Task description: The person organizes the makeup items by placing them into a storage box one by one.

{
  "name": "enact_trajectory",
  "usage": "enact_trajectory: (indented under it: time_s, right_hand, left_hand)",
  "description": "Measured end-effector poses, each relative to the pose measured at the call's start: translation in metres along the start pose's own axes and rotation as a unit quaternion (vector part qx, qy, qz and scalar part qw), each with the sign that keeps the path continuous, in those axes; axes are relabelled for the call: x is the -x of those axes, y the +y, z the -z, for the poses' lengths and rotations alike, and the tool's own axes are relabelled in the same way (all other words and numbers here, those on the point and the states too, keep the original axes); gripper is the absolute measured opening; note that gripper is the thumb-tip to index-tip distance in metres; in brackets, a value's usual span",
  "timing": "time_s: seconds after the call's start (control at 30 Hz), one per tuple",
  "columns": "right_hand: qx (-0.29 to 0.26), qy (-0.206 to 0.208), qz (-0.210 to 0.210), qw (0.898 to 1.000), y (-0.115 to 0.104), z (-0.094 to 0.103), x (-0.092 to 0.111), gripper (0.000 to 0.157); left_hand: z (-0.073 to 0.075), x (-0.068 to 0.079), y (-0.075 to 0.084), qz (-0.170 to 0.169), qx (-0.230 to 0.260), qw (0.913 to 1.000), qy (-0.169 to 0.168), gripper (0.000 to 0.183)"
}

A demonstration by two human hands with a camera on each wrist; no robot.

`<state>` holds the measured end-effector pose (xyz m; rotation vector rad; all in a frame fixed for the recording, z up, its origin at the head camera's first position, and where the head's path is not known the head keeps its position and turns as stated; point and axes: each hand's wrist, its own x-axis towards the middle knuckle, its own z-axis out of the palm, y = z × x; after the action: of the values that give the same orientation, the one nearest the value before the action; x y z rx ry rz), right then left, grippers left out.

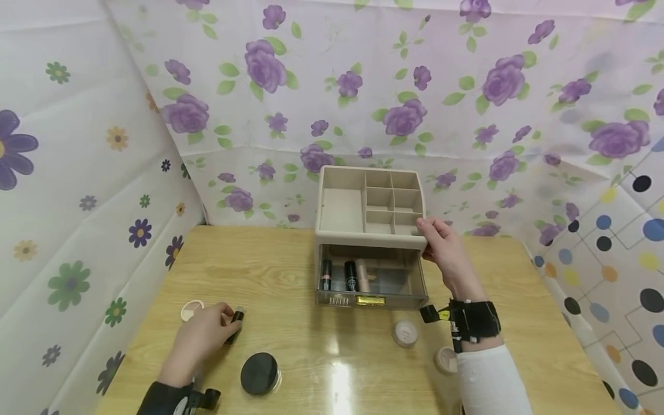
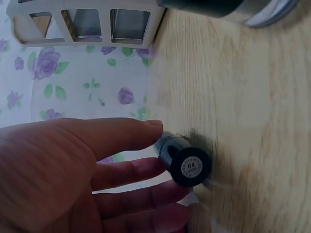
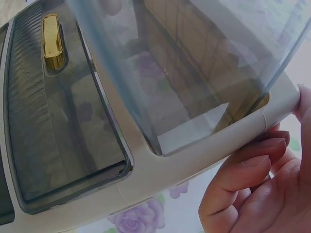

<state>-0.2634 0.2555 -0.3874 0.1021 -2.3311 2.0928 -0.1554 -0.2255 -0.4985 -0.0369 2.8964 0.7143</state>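
Now the left hand (image 1: 201, 337) pinches a black cosmetic tube (image 1: 237, 319), its end marked 04, between thumb and fingers near the worktop's (image 1: 295, 328) left edge, close to a black-lidded jar (image 1: 259, 373). By the back edge, the right hand's (image 1: 447, 253) fingers grip the right side of a beige cosmetics organizer (image 1: 363, 237), whose pulled-out transparent drawer (image 1: 402, 302) holds several slim tubes (image 1: 351, 275)

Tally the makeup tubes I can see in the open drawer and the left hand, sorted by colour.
Mostly black tubes: 3 (two in the open drawer, one in the left hand)
Pale beige tube: 1 (in the drawer)
Total: 4
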Motion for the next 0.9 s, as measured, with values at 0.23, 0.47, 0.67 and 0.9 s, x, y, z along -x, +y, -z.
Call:
enact_trajectory:
  time_s: [0.23,0.47,0.67,0.9]
  right_hand:
    - [0.013,0.004,0.003,1.000,-0.001,0.000,0.001,0.039]
    - [0.018,0.005,0.002,1.000,0.000,0.000,0.001,0.040]
    - [0.015,-0.002,0.002,1.000,0.001,0.000,0.001,0.041]
    - [0.013,-0.008,0.001,1.000,-0.002,0.001,0.001,0.039]
  left_hand:
    - [-0.002,-0.005,0.007,-0.011,-0.010,0.9999,0.006,0.033]
    - [-0.002,-0.007,0.014,0.004,0.001,0.9999,-0.014,0.031]
    - [-0.002,-0.009,0.014,0.003,-0.005,0.9998,-0.016,0.029]
    - [-0.002,-0.010,0.015,-0.002,0.004,0.9999,-0.013,0.027]
